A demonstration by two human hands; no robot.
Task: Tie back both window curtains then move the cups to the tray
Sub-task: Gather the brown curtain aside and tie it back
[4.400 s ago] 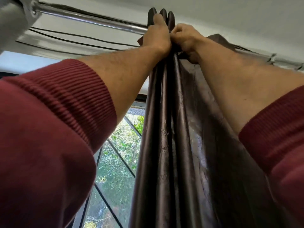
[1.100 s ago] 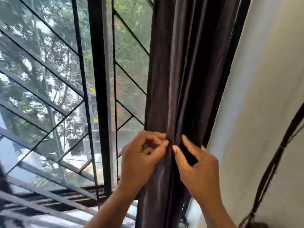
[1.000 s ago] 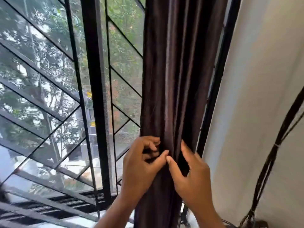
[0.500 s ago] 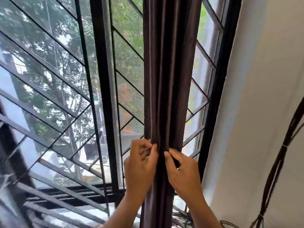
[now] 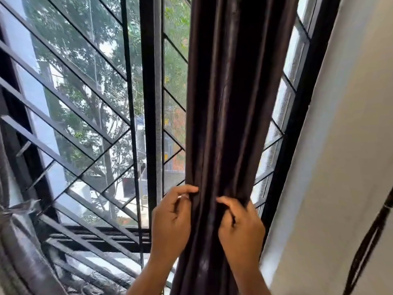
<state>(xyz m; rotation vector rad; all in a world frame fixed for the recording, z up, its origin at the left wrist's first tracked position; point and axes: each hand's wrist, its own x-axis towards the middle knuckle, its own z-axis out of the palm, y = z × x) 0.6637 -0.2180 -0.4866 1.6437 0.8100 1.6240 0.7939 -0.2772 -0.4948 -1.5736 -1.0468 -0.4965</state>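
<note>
Head view: one dark brown curtain, gathered into folds, runs off frame at twelve and six. Two hands: left hand pinches its left edge, right hand clutches folds at five o'clock. Barred window at nine, cream wall at three.

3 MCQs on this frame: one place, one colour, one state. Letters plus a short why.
1. Where does the curtain hang?
A. bunched at the window's right side, near the wall
B. spread across the whole window
C. heaped on the floor

2. What colour is the curtain?
A. white
B. dark brown
C. bright green

3. What are the hands doing?
A. hanging free
B. holding a cup
C. both pinching curtain folds

Key:
1 A: the gathered column leaves the grille uncovered, with the wall to its right.
2 B: the fabric is glossy dark brown.
3 C: left hand and right hand grip the pleats.
</note>
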